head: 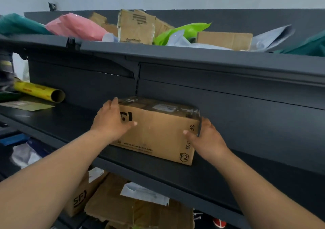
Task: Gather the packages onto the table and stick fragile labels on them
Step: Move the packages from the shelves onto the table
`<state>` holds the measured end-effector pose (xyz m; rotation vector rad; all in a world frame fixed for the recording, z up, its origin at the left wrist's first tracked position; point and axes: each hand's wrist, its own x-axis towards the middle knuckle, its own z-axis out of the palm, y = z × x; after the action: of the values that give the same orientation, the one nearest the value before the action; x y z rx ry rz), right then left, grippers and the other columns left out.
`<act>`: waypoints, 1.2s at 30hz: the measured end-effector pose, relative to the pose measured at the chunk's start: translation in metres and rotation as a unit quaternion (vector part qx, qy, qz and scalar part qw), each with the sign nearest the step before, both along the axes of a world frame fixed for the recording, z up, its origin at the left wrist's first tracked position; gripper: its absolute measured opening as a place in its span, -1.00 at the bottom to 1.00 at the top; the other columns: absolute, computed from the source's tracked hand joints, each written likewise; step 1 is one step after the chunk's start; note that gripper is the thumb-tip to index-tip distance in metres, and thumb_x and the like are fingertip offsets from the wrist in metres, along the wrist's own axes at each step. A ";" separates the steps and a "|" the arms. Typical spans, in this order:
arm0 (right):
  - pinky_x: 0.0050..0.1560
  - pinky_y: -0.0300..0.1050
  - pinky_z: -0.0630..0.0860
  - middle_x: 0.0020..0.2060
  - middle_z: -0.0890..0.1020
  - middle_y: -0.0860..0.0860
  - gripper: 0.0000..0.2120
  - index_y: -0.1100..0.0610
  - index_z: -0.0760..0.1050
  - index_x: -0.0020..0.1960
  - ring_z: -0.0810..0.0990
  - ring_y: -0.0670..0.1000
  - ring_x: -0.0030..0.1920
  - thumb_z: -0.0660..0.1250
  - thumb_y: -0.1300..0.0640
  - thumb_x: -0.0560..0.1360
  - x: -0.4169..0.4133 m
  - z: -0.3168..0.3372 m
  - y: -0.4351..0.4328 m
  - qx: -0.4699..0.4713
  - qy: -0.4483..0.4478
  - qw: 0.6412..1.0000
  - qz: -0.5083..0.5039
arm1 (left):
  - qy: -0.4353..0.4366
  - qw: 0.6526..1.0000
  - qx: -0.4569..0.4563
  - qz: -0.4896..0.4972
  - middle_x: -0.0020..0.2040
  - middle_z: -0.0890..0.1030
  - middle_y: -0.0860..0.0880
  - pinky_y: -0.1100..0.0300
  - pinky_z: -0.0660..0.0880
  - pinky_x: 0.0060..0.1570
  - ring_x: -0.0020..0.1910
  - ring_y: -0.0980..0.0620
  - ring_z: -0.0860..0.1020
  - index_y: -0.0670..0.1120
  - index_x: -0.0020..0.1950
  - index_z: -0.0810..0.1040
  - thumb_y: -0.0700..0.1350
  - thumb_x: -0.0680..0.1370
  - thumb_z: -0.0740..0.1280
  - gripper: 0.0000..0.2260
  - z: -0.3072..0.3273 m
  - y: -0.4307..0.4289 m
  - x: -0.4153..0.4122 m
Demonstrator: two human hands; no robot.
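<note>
A brown cardboard box [158, 130] with black print and a taped top sits on the middle dark shelf [70, 123]. My left hand [112, 119] grips its left end, fingers wrapped behind the corner and thumb across the front face. At the right end, my right hand [205, 137] grips the box with its thumb on the front and its fingers round the side. The box rests on the shelf board.
The top shelf [175, 54] holds pink [75, 26], green [181, 31] and teal mailers with several cardboard boxes [135, 26]. A yellow roll [40, 90] lies at the left of the middle shelf. More boxes [82, 197] and flattened cardboard [130, 209] fill the shelf below.
</note>
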<state>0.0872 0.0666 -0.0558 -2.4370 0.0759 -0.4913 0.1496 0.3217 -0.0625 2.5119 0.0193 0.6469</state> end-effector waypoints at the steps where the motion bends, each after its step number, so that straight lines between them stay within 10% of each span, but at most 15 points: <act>1: 0.06 -0.14 0.41 0.38 0.38 0.07 -0.30 0.08 0.10 0.51 0.44 0.07 0.29 0.31 -0.14 0.51 0.005 0.001 0.002 0.006 0.002 1.000 -0.007 | 0.006 1.000 -0.011 -0.004 0.54 0.08 -0.13 -0.10 0.26 0.38 0.47 -0.17 0.17 -0.05 0.55 -0.07 0.21 0.37 0.45 -0.03 0.000 0.004 0.007; 9: -0.34 -0.28 0.36 0.25 0.47 0.03 -0.28 0.10 0.08 0.50 0.47 -0.05 -0.08 0.36 -0.08 0.49 0.029 0.001 0.018 0.068 0.003 0.996 -0.063 | 0.090 0.975 -0.189 -0.079 0.50 0.23 -0.11 -0.04 0.36 0.30 0.42 -0.13 0.29 0.01 0.54 -0.25 0.16 0.32 0.51 0.11 -0.002 0.029 0.055; 13: -0.42 -0.28 0.39 0.09 0.52 0.02 -0.45 0.15 0.26 0.34 0.45 -0.17 -0.32 0.38 -0.07 0.49 0.032 -0.002 0.018 0.101 -0.011 0.989 -0.110 | 0.073 0.962 -0.233 -0.126 0.27 0.45 -0.06 0.15 0.44 -0.03 0.16 0.00 0.45 -0.06 0.51 0.02 0.09 0.35 0.52 -0.08 -0.006 0.022 0.057; 24: -0.41 -0.32 0.36 -0.16 0.46 -0.15 -0.50 0.12 0.30 0.33 0.46 -0.19 -0.30 0.40 0.02 0.49 -0.061 -0.008 -0.026 0.106 -0.089 0.970 -0.201 | -0.004 0.955 -0.223 -0.193 -0.12 0.42 0.13 0.15 0.42 -0.19 -0.07 0.06 0.46 -0.04 0.37 0.21 0.05 0.34 0.53 -0.27 0.001 -0.041 -0.006; 36: -0.14 -0.18 0.42 -0.03 0.50 -0.15 -0.48 0.02 0.29 0.35 0.50 -0.09 -0.04 0.40 -0.02 0.48 -0.322 -0.010 -0.125 0.081 -0.152 0.939 -0.297 | -0.025 0.941 -0.173 -0.288 0.09 0.44 -0.02 0.13 0.42 -0.23 0.04 -0.01 0.45 -0.05 0.42 0.16 0.11 0.34 0.52 -0.20 0.015 -0.169 -0.222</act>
<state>-0.2348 -0.0583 -0.0658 -2.1196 0.7051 -1.0740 -0.0725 0.1527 -0.0475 2.0131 -0.5529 0.4137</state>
